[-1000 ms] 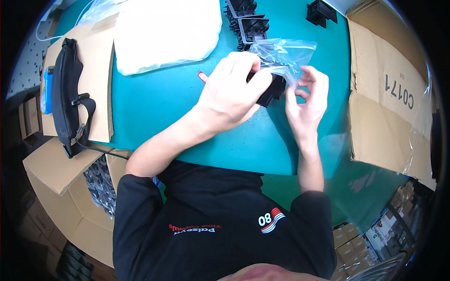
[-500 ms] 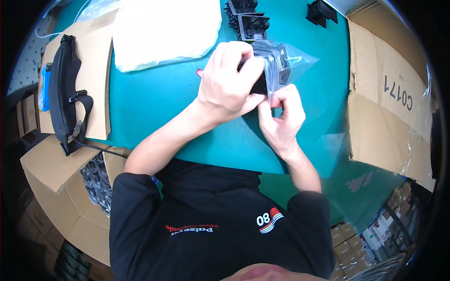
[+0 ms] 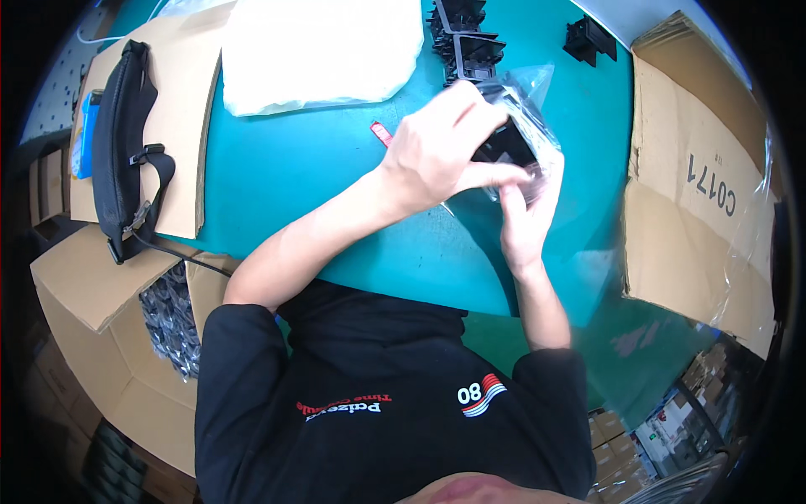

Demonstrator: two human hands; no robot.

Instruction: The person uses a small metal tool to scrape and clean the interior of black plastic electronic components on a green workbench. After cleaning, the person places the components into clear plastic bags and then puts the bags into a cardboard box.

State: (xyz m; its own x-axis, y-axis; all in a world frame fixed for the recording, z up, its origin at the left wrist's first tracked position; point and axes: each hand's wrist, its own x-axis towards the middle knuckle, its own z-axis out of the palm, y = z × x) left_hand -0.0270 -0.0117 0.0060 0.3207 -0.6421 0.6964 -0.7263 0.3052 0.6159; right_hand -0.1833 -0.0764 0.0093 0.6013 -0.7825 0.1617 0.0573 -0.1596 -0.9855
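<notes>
Since the frame half a second ago, the bare right hand (image 3: 531,223) has moved from pinching the film's lower edge to cupping its right side, and the film's loose corner now points up and away. Its thumb is in front, with its fingers mostly hidden behind the clear, thin plastic bag (image 3: 532,84). The bare left hand (image 3: 432,155) grips the black, boxy plastic part (image 3: 506,148), which sits partly inside that bag, above the smooth green tabletop (image 3: 403,260). Good handling here probably means keeping the part steady in the left hand and easing the film evenly past its corners, without tugging. At lower left, an open brown cardboard box (image 3: 92,286) holds dark, clear-wrapped pieces (image 3: 172,323); the contents of the tall brown carton (image 3: 672,235) at right cannot be told.
</notes>
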